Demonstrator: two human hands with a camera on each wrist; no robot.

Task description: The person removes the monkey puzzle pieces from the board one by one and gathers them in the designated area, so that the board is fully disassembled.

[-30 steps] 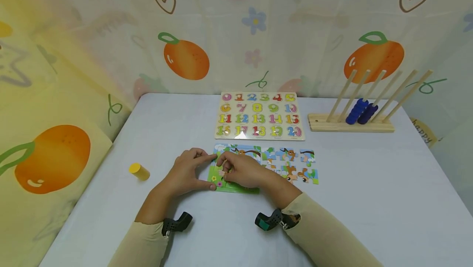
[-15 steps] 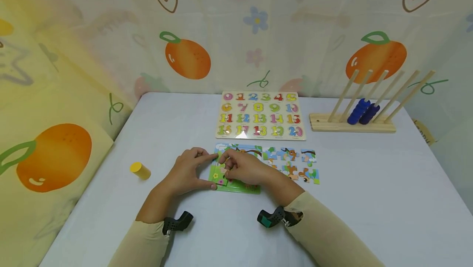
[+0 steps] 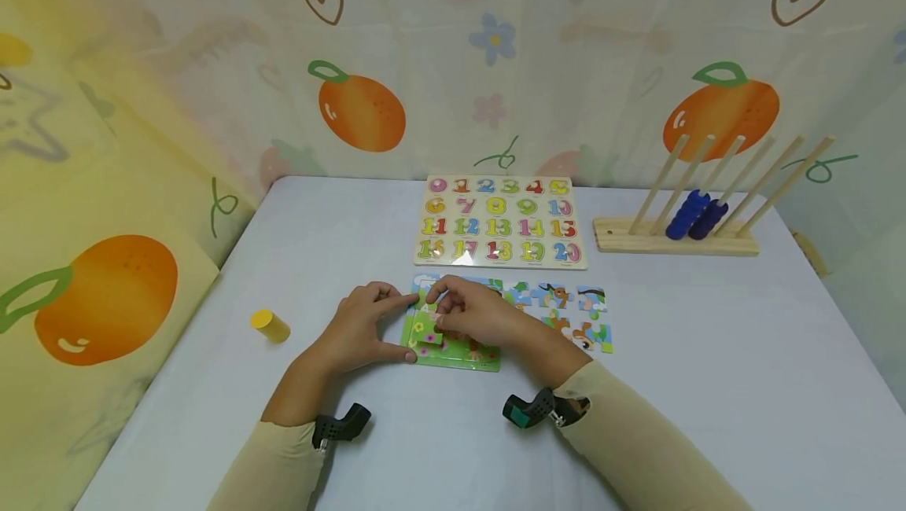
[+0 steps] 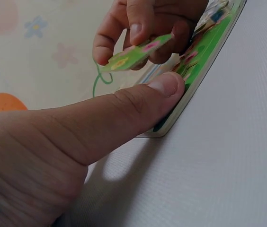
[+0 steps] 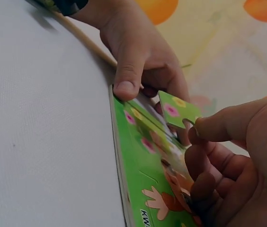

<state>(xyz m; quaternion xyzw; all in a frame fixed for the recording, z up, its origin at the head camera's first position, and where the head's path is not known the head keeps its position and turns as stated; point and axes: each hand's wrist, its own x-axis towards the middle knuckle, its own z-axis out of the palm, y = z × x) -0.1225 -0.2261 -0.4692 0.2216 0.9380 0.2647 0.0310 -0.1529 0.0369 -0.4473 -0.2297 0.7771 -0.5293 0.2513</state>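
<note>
My right hand (image 3: 484,313) pinches a green jigsaw piece (image 5: 175,109) with flowers between thumb and fingers. In the left wrist view the piece is tilted and raised above the puzzle board (image 3: 463,363), a flat green and blue animal picture in a tray. My left hand (image 3: 361,332) lies along the board's left side, fingers and thumb spread. Its thumb (image 4: 138,106) presses the near left corner, and the index fingertip touches the side farther back. Part of the board is hidden under my right hand. Several loose jigsaw pieces (image 3: 593,303) lie right of the board.
A number puzzle board (image 3: 499,222) lies behind the animal puzzle. At the back right stands a wooden peg rack (image 3: 675,236) with blue beads on two pegs. A yellow cylinder (image 3: 270,325) lies to the left. Patterned cloth (image 3: 453,63) hangs behind the table.
My right hand has lifted the flowered jigsaw piece off the board's near left area, moving slightly up and right. My left hand has kept its place.
</note>
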